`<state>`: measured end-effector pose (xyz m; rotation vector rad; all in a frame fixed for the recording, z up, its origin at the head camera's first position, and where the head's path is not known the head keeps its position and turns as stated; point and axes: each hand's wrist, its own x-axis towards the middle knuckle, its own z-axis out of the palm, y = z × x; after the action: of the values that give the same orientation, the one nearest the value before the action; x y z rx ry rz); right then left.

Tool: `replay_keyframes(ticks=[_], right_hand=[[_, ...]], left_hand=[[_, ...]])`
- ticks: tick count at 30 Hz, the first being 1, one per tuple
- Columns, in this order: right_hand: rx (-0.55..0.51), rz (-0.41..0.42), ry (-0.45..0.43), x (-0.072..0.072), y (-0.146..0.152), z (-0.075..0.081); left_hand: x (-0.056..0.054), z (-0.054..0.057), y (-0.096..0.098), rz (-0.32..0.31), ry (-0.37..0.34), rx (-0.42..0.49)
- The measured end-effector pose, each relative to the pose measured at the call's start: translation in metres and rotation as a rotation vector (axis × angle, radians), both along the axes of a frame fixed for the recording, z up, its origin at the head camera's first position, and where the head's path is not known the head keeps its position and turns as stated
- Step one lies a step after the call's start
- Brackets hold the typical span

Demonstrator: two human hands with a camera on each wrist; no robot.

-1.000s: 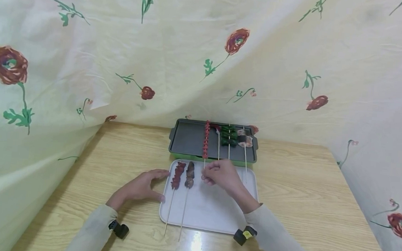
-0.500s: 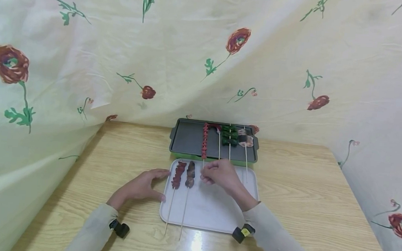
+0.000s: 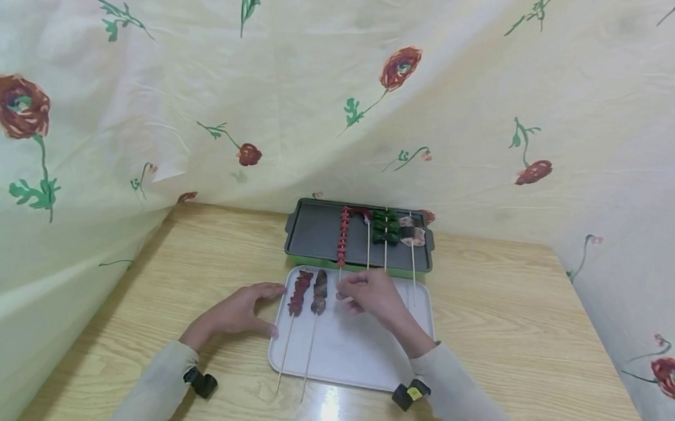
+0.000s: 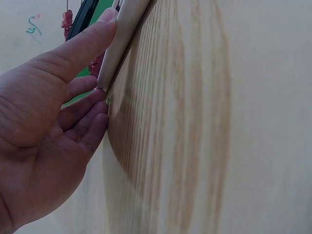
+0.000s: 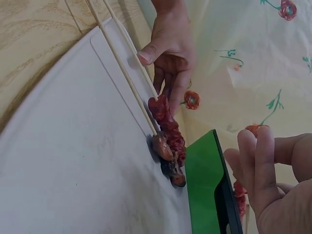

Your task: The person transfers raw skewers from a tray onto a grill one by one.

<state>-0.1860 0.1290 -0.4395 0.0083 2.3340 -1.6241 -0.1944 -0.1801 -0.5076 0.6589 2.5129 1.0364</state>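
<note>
With thumb and fingers spread, my left hand (image 3: 240, 310) touches the left edge of the white tray (image 3: 355, 357). My right hand (image 3: 375, 296) is over the tray's upper part; its fingertips pinch the lower stick end of a thin red skewer (image 3: 343, 237), whose pieces lie on the dark griddle (image 3: 314, 232). In the right wrist view the fingers hide that stick. On the tray lie a dark-red meat skewer (image 3: 300, 293) and a brown, mushroom-like skewer (image 3: 320, 293), sticks overhanging the front edge.
Right of the red skewer, the griddle holds a skewer with a curved dark-red piece (image 3: 363, 214), a green vegetable skewer (image 3: 386, 227) and a pink-and-black skewer (image 3: 412, 233). Their sticks point toward the tray. The wooden table (image 3: 502, 316) meets a flowered cloth (image 3: 470, 115) behind.
The thin red skewer has swung slightly left at its lower end and its pieces have come to lie on the griddle. My left hand stays at the tray edge.
</note>
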Motion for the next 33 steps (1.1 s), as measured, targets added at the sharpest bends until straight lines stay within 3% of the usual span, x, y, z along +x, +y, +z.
replay_keyframes(ticks=[7,15,20,25,33], right_hand=[[0.096,0.038,0.097,0.021,0.011,0.014],[0.095,0.121,0.274,0.063,0.018,0.023],[0.106,0.169,0.306,0.088,0.014,0.015],[0.142,0.217,0.327,0.104,0.006,0.001],[0.068,0.239,0.236,0.118,-0.005,-0.024]], left_hand=[[0.001,0.001,0.0,-0.001,-0.005,-0.008],[0.0,0.004,-0.001,-0.003,-0.002,-0.012],[-0.001,0.003,0.0,-0.011,-0.002,-0.009],[-0.001,0.002,0.001,-0.011,0.004,-0.014],[0.001,0.003,0.001,-0.011,-0.005,0.01]])
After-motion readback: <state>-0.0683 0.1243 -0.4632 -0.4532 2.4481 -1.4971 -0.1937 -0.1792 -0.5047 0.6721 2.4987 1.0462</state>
